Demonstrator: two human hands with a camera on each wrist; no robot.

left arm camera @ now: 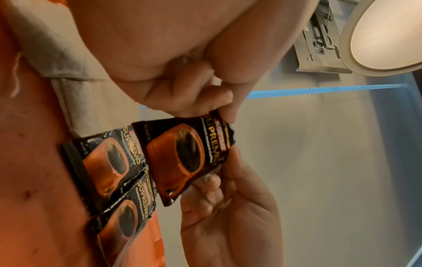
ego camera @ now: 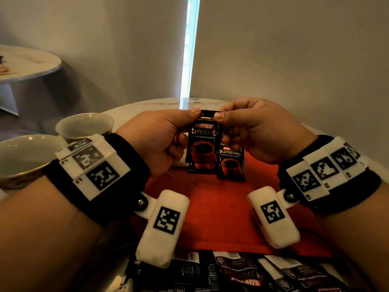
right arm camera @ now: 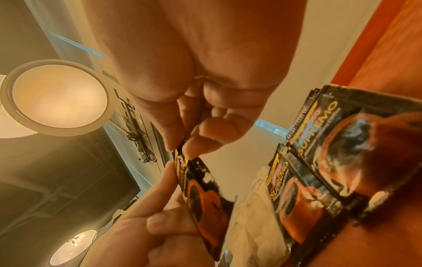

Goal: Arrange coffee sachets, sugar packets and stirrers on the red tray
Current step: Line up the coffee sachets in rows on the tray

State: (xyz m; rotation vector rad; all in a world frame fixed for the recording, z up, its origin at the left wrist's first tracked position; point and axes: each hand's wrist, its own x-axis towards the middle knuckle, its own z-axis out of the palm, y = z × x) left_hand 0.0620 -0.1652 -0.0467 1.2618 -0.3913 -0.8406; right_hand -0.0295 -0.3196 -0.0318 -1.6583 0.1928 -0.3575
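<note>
Both my left hand [ego camera: 160, 140] and right hand [ego camera: 259, 131] pinch one coffee sachet [ego camera: 203, 142] by its top edge, long axis upright, above the red tray's [ego camera: 214, 207] far side, just left of sachets [ego camera: 231, 163] already there.

The coffee sachet [ego camera: 202, 142] is glossy black foil; the red tray [ego camera: 221, 209] looks matt and speckled; the table [ego camera: 134, 110] is polished marble; two cups [ego camera: 84, 125] are glazed ceramic

The head view looks forward and down from above the tray [ego camera: 221, 207], taking in both wrists. Each wrist view looks up from close beneath its own palm, toward the ceiling. All three share the sachet [ego camera: 202, 144] [left arm camera: 189, 157] [right arm camera: 203, 198] held above the tray.
</note>
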